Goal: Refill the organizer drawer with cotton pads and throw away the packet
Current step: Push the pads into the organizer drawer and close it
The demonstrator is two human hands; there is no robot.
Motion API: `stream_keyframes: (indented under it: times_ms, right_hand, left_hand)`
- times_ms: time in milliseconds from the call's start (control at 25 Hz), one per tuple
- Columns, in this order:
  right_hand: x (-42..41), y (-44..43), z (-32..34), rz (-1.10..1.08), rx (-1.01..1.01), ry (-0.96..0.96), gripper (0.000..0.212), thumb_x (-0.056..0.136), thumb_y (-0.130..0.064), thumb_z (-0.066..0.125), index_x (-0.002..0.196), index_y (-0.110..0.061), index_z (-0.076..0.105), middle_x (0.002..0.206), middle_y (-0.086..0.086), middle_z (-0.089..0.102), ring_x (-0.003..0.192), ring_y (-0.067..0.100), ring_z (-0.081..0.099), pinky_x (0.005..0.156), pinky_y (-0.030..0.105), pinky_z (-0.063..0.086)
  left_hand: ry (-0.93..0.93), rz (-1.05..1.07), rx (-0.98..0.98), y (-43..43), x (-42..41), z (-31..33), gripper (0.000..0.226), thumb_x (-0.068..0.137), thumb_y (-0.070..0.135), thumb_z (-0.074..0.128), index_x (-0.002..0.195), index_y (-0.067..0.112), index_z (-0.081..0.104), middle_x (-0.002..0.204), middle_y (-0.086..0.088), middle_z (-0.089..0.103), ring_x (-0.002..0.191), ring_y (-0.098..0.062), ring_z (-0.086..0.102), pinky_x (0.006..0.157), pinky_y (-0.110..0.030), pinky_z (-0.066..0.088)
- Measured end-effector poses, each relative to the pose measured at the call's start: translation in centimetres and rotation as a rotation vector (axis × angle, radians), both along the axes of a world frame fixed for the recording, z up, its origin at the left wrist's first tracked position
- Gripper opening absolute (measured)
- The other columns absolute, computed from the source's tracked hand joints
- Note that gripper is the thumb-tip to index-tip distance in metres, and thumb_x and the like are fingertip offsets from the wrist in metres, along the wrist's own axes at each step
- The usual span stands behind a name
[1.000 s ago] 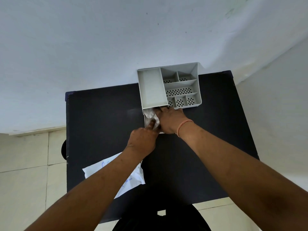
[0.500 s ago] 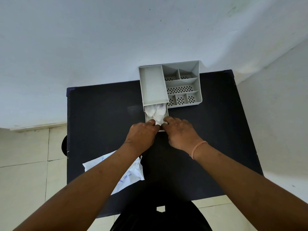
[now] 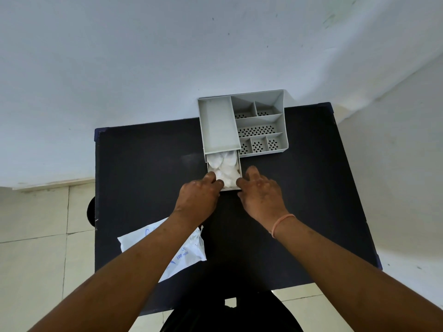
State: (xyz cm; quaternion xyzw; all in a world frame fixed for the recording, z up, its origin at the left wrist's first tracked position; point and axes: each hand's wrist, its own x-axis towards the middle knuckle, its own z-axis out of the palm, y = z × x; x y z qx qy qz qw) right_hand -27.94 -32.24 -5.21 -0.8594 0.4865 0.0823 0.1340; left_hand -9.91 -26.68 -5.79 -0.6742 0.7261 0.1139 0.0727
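Note:
A grey organizer (image 3: 260,117) with several perforated compartments stands at the far edge of the black table (image 3: 143,178). Its drawer (image 3: 240,167) is pulled out toward me and holds white cotton pads (image 3: 224,165). My left hand (image 3: 199,197) grips the drawer's front left corner with curled fingers. My right hand (image 3: 261,195), with an orange band on its wrist, holds the front right corner. The white packet (image 3: 188,254) with blue print lies flat near the table's front left, partly hidden under my left forearm.
A pale wall rises directly behind the organizer. Tiled floor shows to the left and below the table. A dark round object (image 3: 91,212) pokes out past the table's left edge. My dark-clothed body (image 3: 227,315) is at the near edge.
My right hand has come out of the drawer, where it covered the pads, and moved back to the front right corner. The pads now show. My left hand stays at the front left corner.

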Motion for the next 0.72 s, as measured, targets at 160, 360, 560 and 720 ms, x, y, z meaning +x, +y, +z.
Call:
stream_keyframes:
  times_ms: [160,360,560,720]
  right_hand:
    - [0.5,-1.2,-1.4,-0.024,0.046,0.037,0.021,0.101,-0.031,0.055,0.113,-0.021,0.069,0.104,0.007,0.061,0.085,0.030,0.069,0.064,0.033,0.042]
    - [1.4,-3.1,-2.1,-0.088,0.048,0.060,0.019,0.099,-0.021,0.055,0.112,-0.023,0.068,0.101,0.007,0.065,0.090,0.032,0.071,0.067,0.034,0.042]
    - [3.2,-5.4,-2.2,-0.140,0.054,0.012,0.020,0.098,-0.016,0.055,0.112,-0.021,0.068,0.103,0.009,0.071,0.097,0.034,0.072,0.068,0.035,0.046]
    - [3.1,-6.1,-1.8,-0.169,0.170,-0.072,0.026,0.096,-0.022,0.059,0.121,-0.023,0.066,0.111,0.011,0.071,0.105,0.035,0.069,0.080,0.040,0.056]
  left_hand:
    - [0.015,0.025,0.014,-0.9,-0.2,-0.4,0.024,0.103,0.033,0.061,0.118,0.020,0.075,0.138,-0.012,0.058,0.100,-0.028,0.073,0.066,-0.036,0.056]
    - [0.022,0.059,0.027,-2.9,-0.3,-0.7,0.027,0.107,0.033,0.056,0.124,0.021,0.072,0.146,-0.015,0.053,0.108,-0.030,0.070,0.071,-0.036,0.054]
    - [0.042,0.162,-0.014,-5.1,0.8,-0.6,0.028,0.105,0.035,0.059,0.126,0.024,0.074,0.128,-0.012,0.062,0.099,-0.033,0.074,0.073,-0.041,0.059]
    - [0.233,0.262,-0.065,-4.9,1.7,-0.8,0.031,0.101,0.035,0.066,0.130,0.028,0.075,0.124,-0.008,0.070,0.103,-0.033,0.074,0.082,-0.044,0.063]
